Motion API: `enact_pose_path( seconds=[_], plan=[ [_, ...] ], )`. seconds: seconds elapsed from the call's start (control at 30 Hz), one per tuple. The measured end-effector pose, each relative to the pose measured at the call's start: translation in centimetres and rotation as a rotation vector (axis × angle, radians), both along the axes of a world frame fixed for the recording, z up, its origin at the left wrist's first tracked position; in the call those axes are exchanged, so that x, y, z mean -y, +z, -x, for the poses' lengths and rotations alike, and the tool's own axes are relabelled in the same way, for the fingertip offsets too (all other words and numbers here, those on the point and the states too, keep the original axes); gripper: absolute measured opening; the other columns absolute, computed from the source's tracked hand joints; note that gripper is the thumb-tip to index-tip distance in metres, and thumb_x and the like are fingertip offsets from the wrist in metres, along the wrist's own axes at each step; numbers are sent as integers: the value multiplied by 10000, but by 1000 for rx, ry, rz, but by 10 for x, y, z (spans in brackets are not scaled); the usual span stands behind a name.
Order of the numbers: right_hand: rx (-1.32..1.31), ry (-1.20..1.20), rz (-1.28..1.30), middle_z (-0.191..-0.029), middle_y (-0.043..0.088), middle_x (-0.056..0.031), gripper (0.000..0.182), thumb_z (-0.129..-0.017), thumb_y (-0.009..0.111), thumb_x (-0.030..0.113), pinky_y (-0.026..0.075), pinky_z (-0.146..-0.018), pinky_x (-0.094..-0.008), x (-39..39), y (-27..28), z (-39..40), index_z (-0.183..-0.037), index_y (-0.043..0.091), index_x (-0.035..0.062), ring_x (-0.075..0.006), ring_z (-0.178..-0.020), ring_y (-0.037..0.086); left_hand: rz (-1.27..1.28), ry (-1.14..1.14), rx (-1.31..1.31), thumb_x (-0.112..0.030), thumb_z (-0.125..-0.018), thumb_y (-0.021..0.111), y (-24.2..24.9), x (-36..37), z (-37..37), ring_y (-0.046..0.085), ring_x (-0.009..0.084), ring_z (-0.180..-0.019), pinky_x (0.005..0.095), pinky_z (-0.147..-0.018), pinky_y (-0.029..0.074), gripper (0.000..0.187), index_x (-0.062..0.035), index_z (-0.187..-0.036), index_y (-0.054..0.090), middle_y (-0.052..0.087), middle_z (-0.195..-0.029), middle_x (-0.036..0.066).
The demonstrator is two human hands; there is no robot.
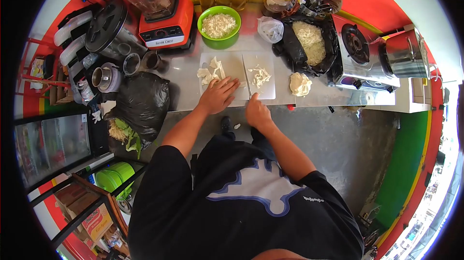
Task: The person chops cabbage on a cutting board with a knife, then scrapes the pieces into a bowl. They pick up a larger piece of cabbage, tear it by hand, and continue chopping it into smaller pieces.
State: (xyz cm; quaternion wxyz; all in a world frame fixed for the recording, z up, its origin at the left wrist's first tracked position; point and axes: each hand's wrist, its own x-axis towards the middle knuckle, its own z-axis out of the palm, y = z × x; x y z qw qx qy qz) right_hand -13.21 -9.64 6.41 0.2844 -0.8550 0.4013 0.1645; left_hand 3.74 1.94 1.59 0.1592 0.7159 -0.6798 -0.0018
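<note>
On a white cutting board (268, 62), my right hand (258, 112) is closed round the handle of a knife (246, 69), whose thin blade points away from me. My left hand (219, 96) lies palm down at the board's left part, fingers pointing right toward the blade. Pale, whitish pieces (211, 70) lie just beyond the left hand. Smaller cut strips (261, 76) are spread to the right of the blade. Whether the left fingers press on a piece is hidden.
Behind the board stands a green bowl (220, 42) of pale shreds. A black bag (329, 50) with more shreds, a pale lump (300, 84) and a stove (360, 71) are at right. A red blender (164, 27) and black bag (142, 103) are at left.
</note>
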Motion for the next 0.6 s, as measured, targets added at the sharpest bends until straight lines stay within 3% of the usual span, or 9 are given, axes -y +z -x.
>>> enact_pose_path(
  seconds=[0.1, 0.23, 0.3, 0.6],
  plan=[
    [31, -7, 20, -988, 674, -362, 275, -928, 488, 102, 525, -893, -564, -3, -7, -4, -1134, 403, -60, -527, -968, 664, -8, 20, -65, -283, -934, 617, -2, 1, 2, 429, 219, -1399, 487, -1097, 323, 588, -161, -1490, 471, 468, -1534, -9],
    [40, -20, 18, -987, 675, -360, 279, -925, 492, 99, 531, -876, -560, 11, -4, -16, -1135, 401, -61, -515, -958, 670, -20, 11, -65, -286, -932, 613, 5, 0, 1, 423, 218, -1408, 491, -1111, 304, 597, -166, -1497, 462, 462, -1540, 0],
    [23, 8, 24, -992, 693, -327, 307, -923, 510, 96, 559, -860, -507, 14, 2, -15, -1165, 403, -60, -474, -968, 693, -21, 6, -52, -293, -933, 609, 5, 1, 1, 422, 216, -1410, 490, -1115, 298, 600, -167, -1500, 457, 459, -1544, 1],
    [-19, 12, 50, -1026, 687, -332, 353, -909, 519, 98, 544, -889, -515, -2, -8, -8, -1193, 406, -77, -479, -984, 687, -32, 29, -26, -317, -928, 596, -2, 0, 1, 403, 207, -1418, 483, -1127, 294, 629, -178, -1518, 428, 434, -1564, -7]
  ],
)
